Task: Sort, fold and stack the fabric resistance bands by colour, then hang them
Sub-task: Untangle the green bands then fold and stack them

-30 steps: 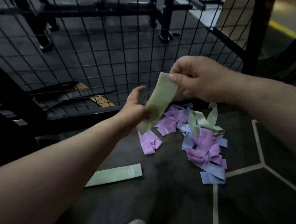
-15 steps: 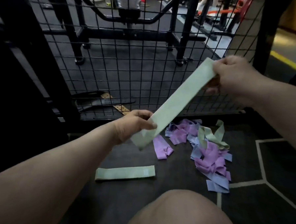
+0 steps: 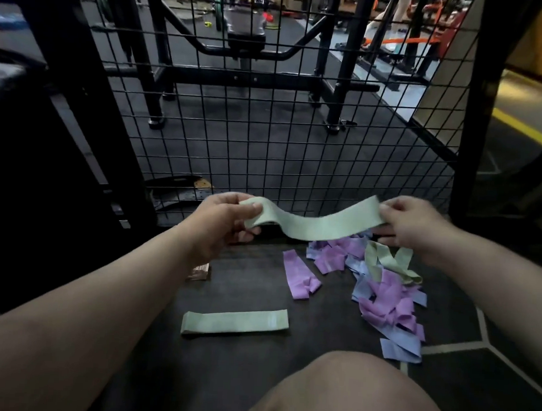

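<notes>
Gym floor (image 3: 249,286), dark mats, wire mesh panel (image 3: 266,142) ahead. I have a green band (image 3: 318,228) up in the air between both hands, sagging in the middle. Left hand (image 3: 221,224) is curled round one end, thumb on top. Right hand (image 3: 410,225) pinches the other end, fingers bent. A flat green band (image 3: 235,322) lies on the floor nearer me. A mixed pile (image 3: 384,290) of purple, blue and green sits to its right, apart from it. Step, I'd say: fold this one. To do it well I'd pull the slack out first, bring the ends together edge on edge, then lay it square on the flat one, clear of the pile.
</notes>
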A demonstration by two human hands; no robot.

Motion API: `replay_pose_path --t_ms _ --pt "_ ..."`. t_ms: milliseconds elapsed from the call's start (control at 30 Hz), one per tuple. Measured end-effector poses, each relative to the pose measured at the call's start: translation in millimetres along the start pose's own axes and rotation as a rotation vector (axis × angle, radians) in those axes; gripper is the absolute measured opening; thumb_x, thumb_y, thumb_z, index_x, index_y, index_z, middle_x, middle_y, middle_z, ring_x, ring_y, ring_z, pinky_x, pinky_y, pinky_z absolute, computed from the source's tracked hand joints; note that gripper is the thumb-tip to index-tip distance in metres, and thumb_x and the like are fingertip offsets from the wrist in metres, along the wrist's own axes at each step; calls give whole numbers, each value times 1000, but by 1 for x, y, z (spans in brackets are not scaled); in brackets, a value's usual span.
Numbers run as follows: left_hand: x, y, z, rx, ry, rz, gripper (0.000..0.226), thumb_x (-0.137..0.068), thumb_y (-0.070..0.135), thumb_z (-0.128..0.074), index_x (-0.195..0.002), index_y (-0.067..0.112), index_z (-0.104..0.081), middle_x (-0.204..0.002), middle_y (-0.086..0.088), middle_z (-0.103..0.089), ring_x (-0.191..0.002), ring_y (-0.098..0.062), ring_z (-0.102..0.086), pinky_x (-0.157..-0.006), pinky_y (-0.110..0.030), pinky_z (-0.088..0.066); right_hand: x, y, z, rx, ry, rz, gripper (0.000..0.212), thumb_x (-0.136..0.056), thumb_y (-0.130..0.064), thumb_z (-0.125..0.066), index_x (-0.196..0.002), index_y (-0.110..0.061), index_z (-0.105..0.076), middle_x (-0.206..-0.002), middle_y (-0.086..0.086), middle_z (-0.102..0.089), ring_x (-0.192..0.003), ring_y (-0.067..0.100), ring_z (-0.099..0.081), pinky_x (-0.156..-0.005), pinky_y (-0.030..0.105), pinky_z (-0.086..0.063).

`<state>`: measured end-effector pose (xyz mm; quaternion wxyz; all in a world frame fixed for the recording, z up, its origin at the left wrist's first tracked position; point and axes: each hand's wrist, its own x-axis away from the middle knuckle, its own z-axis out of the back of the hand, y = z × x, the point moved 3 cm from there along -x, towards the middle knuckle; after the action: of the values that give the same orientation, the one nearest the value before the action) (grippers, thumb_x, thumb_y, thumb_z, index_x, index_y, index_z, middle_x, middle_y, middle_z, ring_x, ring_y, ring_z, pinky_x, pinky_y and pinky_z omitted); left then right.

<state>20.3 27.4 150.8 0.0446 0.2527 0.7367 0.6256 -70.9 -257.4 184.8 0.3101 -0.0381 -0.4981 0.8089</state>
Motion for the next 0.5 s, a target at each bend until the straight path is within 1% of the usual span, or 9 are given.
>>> replay_pose_path --t_ms 33,67,100,167,233,300,367,433,500 --pt "1 6 -8 -20 -19 -14 6 -91 6 -65 -96 8 -62 -75 -9 -66 -53 -14 -60 -45 -20 -46 3 -2 -6 116 -4 73 6 -99 -19 -56 -104 -19 -60 -116 10 -63 -93 22 -65 -78 37 -57" --pt "1 11 -16 -37 -29 -31 9 -90 6 -66 -97 8 -61 -75 -9 -66 -54 -15 -61 -45 -20 -45 10 -8 -14 196 -51 141 19 -96 -18 -60 -115 -18 -59 -119 7 -61 -99 20 -62 -79 32 -54" --pt "0 15 -23 -48 -27 -43 13 -89 6 -68 -98 9 -59 -75 -8 -66 -53 -15 -61 -43 -21 -44 18 -14 -24 200 -156 198 34 -93 -17 -65 -126 -18 -56 -122 3 -60 -105 17 -61 -83 28 -52" --pt "0 18 -33 -77 -8 -47 23 -85 4 -72 -100 11 -56 -73 -6 -66 -52 -17 -62 -42 -21 -40 42 -30 -49 112 -451 248 60 -85 -14 -75 -138 -20 -48 -128 -2 -59 -113 12 -61 -94 29 -52" --pt "0 18 -38 -106 -28 -26 25 -82 6 -76 -99 9 -58 -71 -8 -65 -52 -18 -60 -42 -21 -38 61 -42 -74 32 -644 292 67 -79 -6 -80 -136 -18 -47 -125 -1 -64 -112 13 -65 -95 31 -54" --pt "2 19 -38 -132 -35 0 20 -83 10 -76 -97 6 -63 -74 -11 -63 -53 -16 -54 -42 -21 -39 68 -50 -92 -43 -620 302 56 -80 1 -77 -127 -9 -48 -116 7 -69 -105 18 -69 -92 32 -56" --pt "7 25 -35 -108 -65 15 13 -92 14 -66 -98 3 -65 -77 -11 -66 -55 -14 -52 -46 -22 -38 70 -58 -98 -91 -487 314 40 -85 -2 -73 -118 -6 -51 -107 12 -71 -99 23 -71 -87 34 -58" --pt "14 33 -27 -37 -137 51 27 -97 16 -47 -109 -2 -64 -83 -13 -70 -62 -18 -57 -56 -25 -39 71 -64 -98 -124 -394 323 15 -93 -4 -64 -104 -10 -56 -95 12 -70 -87 23 -72 -80 37 -60" --pt "22 41 -17 -35 -190 57 39 -90 11 -38 -117 -5 -62 -94 -15 -70 -71 -21 -61 -66 -29 -44 74 -68 -97 -192 -386 295 8 -99 -5 -53 -99 -11 -57 -88 11 -67 -74 19 -70 -75 37 -62"
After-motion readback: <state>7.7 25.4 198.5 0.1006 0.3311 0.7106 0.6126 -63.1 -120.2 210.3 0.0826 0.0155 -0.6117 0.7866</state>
